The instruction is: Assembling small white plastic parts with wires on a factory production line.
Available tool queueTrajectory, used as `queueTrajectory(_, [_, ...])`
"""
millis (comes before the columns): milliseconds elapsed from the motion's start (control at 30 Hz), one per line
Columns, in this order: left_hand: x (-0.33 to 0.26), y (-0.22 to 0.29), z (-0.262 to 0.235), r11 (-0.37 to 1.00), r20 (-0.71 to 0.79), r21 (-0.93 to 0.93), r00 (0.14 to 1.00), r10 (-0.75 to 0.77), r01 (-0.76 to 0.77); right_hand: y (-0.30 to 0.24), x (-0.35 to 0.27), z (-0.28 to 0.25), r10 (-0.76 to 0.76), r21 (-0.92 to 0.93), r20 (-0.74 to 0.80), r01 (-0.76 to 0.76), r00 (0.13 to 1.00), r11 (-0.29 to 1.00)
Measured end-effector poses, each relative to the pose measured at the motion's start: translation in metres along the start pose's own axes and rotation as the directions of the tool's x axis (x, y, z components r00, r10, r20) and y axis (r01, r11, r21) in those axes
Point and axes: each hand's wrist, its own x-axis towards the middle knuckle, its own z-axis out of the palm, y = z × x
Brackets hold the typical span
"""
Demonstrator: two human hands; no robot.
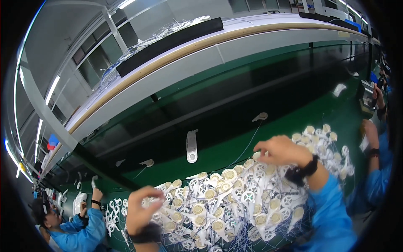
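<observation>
— Starting at the hands: what is held by each?

— The left hand (pixel 140 210) is seen curled shut over the near edge of the pile of white plastic parts (pixel 226 201), at its left end; one small white piece appears to be pinched in the fingers, though which piece cannot be told. The right hand (pixel 282 150) is closed in a pinch at the far right side of the pile, and a thin wire (pixel 247 147) seems to be gripped between thumb and fingertips.

— And the pile itself?

— It is spread along the near edge of the green belt (pixel 268 105), between the two hands. The parts are judged light and stiff, with round beige discs at one end and narrow tapered tails; the fine wires among them are soft and likely to tangle. A part is best taken by its rigid tail or disc rim, not pulled by the wire.

— What lies further out?

— A single long white piece (pixel 192 145) is seen toward the middle of the belt, well apart from the pile. A co-worker in a blue sleeve (pixel 84 231) is seated at the near left corner, and another person's hands (pixel 371 130) are at the right edge.
</observation>
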Motion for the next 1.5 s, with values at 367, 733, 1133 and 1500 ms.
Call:
queueTrajectory(367, [0.148,-0.141,0.12,0.567,-0.025,0.81,0.976,-0.217,0.147,0.179,0.103,0.015,0.609,-0.309,-0.113,-0.611,0.785,0.729])
queueTrajectory(733, [0.192,-0.18,0.17,0.565,0.005,0.816,0.977,-0.215,0.12,0.218,0.145,0.036,0.477,-0.378,-0.011,-0.445,0.879,0.812])
queueTrajectory(1133, [0.17,-0.141,0.101,0.985,-0.351,0.064,0.927,-0.131,0.163,0.18,0.092,0.016,0.583,-0.41,-0.093,-0.565,0.807,0.716])
queueTrajectory(1500, [0.094,-0.088,0.048,0.446,-0.436,-0.847,0.857,-0.275,-0.288,0.157,0.072,0.019,0.421,-0.275,-0.274,-0.49,0.865,0.827])
